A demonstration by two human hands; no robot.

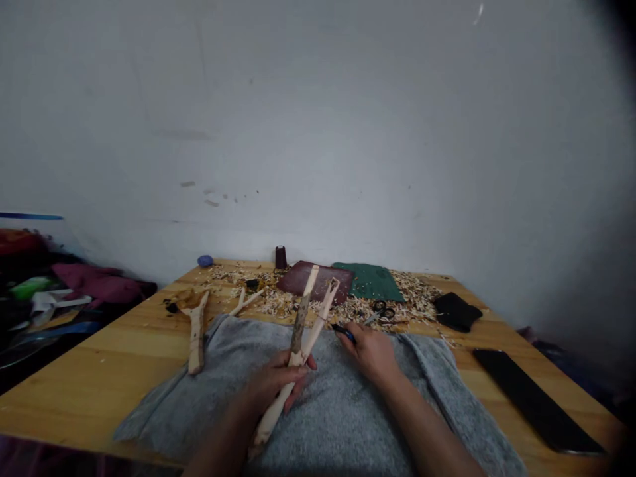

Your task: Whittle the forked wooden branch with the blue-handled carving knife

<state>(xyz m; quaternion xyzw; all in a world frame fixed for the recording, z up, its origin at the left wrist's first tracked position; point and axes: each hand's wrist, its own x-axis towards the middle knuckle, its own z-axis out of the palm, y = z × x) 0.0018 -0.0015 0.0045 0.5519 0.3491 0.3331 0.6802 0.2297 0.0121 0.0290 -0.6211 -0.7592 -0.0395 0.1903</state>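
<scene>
My left hand (277,379) is wrapped around a forked stick (297,359) below its 2 prongs (325,311), while my right hand (370,351), curled round a dark-handled tool (344,332), is near them, grey cloth (342,424) beneath, wood shavings (417,297) beyond.

Toward six o'clock, the view's edge cropped the grey cloth (342,414). The left hand (275,376) partly hid the forked stick (297,358); the right hand (370,351), much of the dark tool (344,332).

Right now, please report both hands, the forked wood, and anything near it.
Left hand gripping pale, forked wooden branch, bark on one prong. Right hand holding slim dark tool beside branch. Grey cloth underneath; pale wood shavings scattered beyond.
</scene>
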